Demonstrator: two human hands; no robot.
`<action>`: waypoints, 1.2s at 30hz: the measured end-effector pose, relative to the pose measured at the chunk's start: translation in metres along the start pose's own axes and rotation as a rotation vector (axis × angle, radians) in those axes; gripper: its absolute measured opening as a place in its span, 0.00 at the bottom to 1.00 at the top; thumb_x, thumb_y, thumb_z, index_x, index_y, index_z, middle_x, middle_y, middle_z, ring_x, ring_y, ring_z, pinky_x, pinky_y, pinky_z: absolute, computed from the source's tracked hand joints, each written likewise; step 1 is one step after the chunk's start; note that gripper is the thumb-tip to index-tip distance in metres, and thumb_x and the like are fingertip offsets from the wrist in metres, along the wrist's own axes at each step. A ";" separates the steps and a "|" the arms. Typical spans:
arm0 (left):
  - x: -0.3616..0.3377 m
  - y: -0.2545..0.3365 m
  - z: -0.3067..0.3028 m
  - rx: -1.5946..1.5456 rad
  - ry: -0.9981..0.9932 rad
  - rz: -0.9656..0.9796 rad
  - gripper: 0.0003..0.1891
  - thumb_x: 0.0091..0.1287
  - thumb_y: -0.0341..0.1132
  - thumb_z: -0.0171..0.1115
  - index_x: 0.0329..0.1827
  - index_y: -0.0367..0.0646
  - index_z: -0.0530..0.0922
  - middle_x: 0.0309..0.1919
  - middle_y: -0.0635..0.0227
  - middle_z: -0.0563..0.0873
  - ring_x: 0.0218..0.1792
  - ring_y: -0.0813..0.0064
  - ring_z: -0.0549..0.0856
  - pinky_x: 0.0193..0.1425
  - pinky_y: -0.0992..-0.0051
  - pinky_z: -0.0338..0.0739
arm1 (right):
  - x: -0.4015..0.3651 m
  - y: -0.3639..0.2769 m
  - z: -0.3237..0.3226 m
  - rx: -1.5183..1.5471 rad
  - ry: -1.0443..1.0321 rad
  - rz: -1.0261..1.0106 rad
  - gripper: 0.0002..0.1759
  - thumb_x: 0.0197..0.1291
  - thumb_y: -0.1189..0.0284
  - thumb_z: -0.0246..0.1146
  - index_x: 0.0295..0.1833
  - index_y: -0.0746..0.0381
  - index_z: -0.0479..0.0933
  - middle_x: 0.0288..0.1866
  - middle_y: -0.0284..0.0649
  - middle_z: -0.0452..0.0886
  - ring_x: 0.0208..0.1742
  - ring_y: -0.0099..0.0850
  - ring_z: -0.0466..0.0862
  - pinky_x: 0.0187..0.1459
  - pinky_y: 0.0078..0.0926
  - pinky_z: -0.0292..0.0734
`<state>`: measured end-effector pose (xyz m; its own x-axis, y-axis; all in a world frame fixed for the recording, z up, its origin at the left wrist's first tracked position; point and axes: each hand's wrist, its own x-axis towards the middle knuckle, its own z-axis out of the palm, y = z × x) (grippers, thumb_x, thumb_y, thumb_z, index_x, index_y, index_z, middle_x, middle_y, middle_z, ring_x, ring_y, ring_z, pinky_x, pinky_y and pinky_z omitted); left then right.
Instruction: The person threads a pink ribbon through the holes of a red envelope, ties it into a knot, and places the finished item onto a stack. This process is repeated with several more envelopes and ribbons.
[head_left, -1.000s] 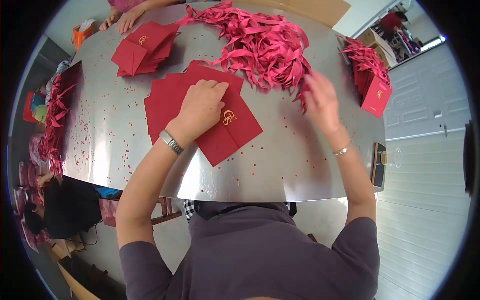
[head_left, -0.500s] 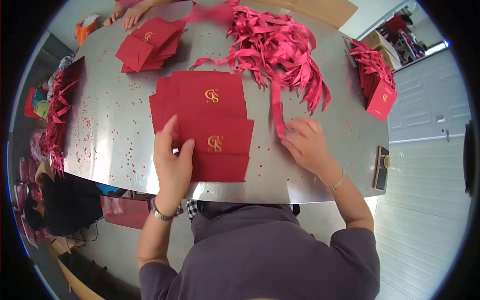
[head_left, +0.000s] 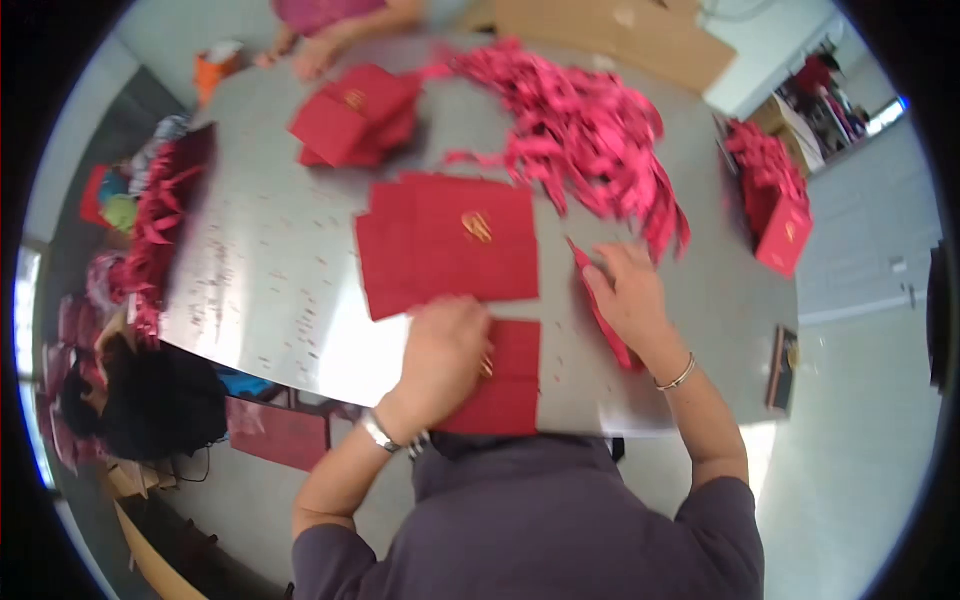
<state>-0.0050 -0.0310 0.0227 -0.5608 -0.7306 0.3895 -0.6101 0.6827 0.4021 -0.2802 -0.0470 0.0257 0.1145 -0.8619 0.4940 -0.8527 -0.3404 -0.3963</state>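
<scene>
A folded red card [head_left: 515, 385] with gold lettering lies flat at the table's near edge. My left hand [head_left: 445, 350], blurred, has its fingers curled over the card's left side and hides part of the lettering. Just beyond it, a fanned stack of matching red cards [head_left: 440, 240] rests on the metal table. My right hand [head_left: 630, 295] is closed round a red ribbon [head_left: 603, 322], which hangs down toward me and whose tip sticks up past the fingers. Behind that hand spreads a large tangled heap of the same ribbons [head_left: 590, 140].
Another pile of red cards [head_left: 360, 115] sits at the far left, near a co-worker's hands [head_left: 318, 55]. Cards with ribbons stand at the right edge [head_left: 785, 225] and left edge [head_left: 160, 230]. Small red bits dot the metal table [head_left: 260, 270]. A dark block [head_left: 780, 370] lies at right.
The front card has come nearer to me, apart from the stack, with my left hand over it. My right hand has drawn the ribbon away from the heap. The view has shifted.
</scene>
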 end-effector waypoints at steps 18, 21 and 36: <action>0.000 0.013 -0.019 -0.096 -0.059 -0.059 0.16 0.50 0.32 0.72 0.41 0.42 0.79 0.39 0.61 0.79 0.44 0.59 0.78 0.50 0.61 0.71 | -0.009 -0.031 0.010 0.367 -0.027 0.181 0.05 0.63 0.76 0.61 0.42 0.66 0.74 0.30 0.47 0.80 0.29 0.43 0.81 0.33 0.35 0.76; 0.004 0.004 -0.026 -0.116 0.022 -0.167 0.14 0.50 0.32 0.72 0.37 0.42 0.77 0.33 0.57 0.82 0.40 0.53 0.81 0.44 0.58 0.75 | -0.007 -0.058 0.003 0.373 0.000 0.078 0.05 0.61 0.77 0.62 0.42 0.65 0.75 0.32 0.48 0.80 0.31 0.44 0.82 0.34 0.35 0.77; -0.013 -0.008 -0.014 -0.610 -0.156 -0.576 0.13 0.61 0.35 0.68 0.46 0.39 0.82 0.32 0.59 0.87 0.34 0.68 0.87 0.41 0.70 0.80 | -0.027 -0.102 0.033 0.380 -0.237 -0.213 0.06 0.57 0.75 0.65 0.40 0.61 0.77 0.34 0.43 0.81 0.36 0.44 0.82 0.36 0.38 0.77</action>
<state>0.0152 -0.0264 0.0261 -0.3529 -0.9288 -0.1134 -0.4407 0.0581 0.8958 -0.1801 -0.0013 0.0275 0.4165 -0.8047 0.4230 -0.5562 -0.5936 -0.5816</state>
